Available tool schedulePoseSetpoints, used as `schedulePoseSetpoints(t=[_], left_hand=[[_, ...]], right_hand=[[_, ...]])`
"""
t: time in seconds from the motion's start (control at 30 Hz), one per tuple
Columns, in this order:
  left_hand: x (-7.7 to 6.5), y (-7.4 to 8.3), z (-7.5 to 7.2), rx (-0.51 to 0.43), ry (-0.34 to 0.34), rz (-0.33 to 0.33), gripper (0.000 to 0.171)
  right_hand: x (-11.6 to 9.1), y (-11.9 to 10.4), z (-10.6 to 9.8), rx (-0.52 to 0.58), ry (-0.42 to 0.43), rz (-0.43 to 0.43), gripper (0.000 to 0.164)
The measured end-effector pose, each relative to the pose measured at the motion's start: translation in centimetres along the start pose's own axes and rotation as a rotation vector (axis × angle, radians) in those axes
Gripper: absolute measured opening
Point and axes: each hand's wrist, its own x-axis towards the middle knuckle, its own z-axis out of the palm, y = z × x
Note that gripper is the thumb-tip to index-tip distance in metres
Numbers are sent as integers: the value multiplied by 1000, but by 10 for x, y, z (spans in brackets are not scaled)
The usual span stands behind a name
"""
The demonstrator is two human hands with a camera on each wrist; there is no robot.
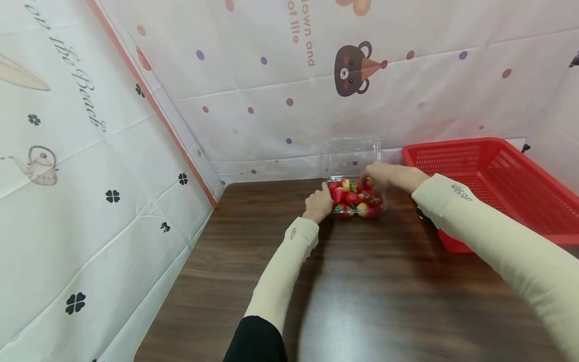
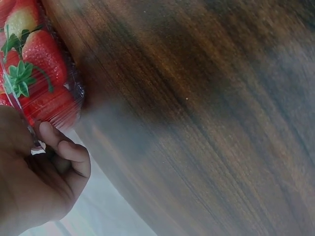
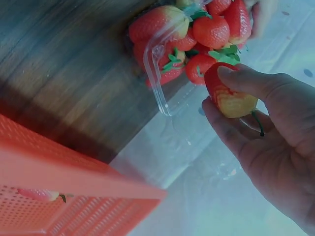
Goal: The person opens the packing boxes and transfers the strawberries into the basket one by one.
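A clear plastic clamshell box (image 3: 158, 93) full of red strawberries (image 1: 352, 198) sits at the table's back edge, its lid (image 1: 352, 157) raised against the wall sheet. My left hand (image 1: 318, 203) pinches the box's left rim, fingers curled at the edge, as the left wrist view shows close up. Over the box's right side, my right hand (image 1: 386, 175) holds one strawberry (image 3: 230, 94) between thumb and fingers. This berry is red at one end and pale yellow near its green stem. In the right wrist view it hangs just beside the other berries.
To the right stands a red perforated plastic basket (image 1: 479, 151), partly behind my right forearm. A strawberry (image 3: 38, 194) lies inside it in the right wrist view. Printed white sheets (image 1: 271, 125) line the back and left of the brown wooden table (image 1: 253, 251).
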Motion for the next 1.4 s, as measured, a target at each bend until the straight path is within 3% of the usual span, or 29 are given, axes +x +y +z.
schedulePoseSetpoints(t=[0.2,0.47,0.63,0.9,1.27,1.4], left_hand=[[0,-1,0,-18,-14,-6,47],[2,2,-1,-30,-10,17,51],[1,2,-3,-31,-4,5,46],[-2,5,-3,-35,-23,10,51],[-3,7,-1,-41,0,17,48],[-3,5,-1,-45,17,12,48]], right_hand=[[-7,4,-7,-38,47,-29,24],[-24,21,-23,-1,135,36,21],[-26,26,-34,-10,208,-9,16],[-35,36,-49,-10,299,-7,20],[-69,64,-72,-75,339,123,35],[-80,77,-72,-32,307,209,42]])
